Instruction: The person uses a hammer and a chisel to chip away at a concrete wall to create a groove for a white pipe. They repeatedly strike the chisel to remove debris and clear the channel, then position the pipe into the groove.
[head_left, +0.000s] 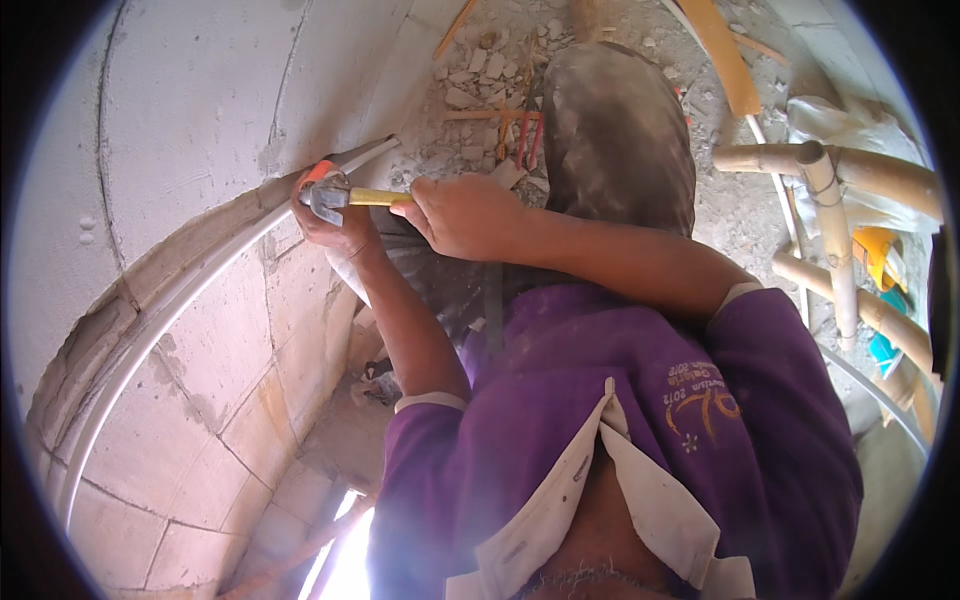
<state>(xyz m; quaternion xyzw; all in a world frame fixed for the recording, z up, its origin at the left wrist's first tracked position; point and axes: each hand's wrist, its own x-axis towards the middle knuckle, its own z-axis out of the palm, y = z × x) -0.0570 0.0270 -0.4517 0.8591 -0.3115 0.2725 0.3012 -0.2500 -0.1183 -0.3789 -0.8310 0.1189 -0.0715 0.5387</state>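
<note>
At the wall on the left, my left hand (340, 232) is closed around what looks like a chisel with an orange grip (321, 172); its blade is hidden. My right hand (465, 217) grips the yellow handle (375, 197) of a claw hammer. The metal hammer head (326, 197) lies right over my left fist, by the orange grip; whether they touch, I cannot tell. Beside my left hand, a long white pipe (150, 335) runs along a rough groove (90, 345) cut into the block wall (225, 375).
Broken rubble (490, 70) covers the floor ahead, around my dark-trousered leg (620, 140). Red-handled pliers or a similar tool (530, 140) lie beside it. A wooden plank (725, 55) leans farther off. Bamboo poles (830, 215) form a frame on the right, near a yellow object (875, 255).
</note>
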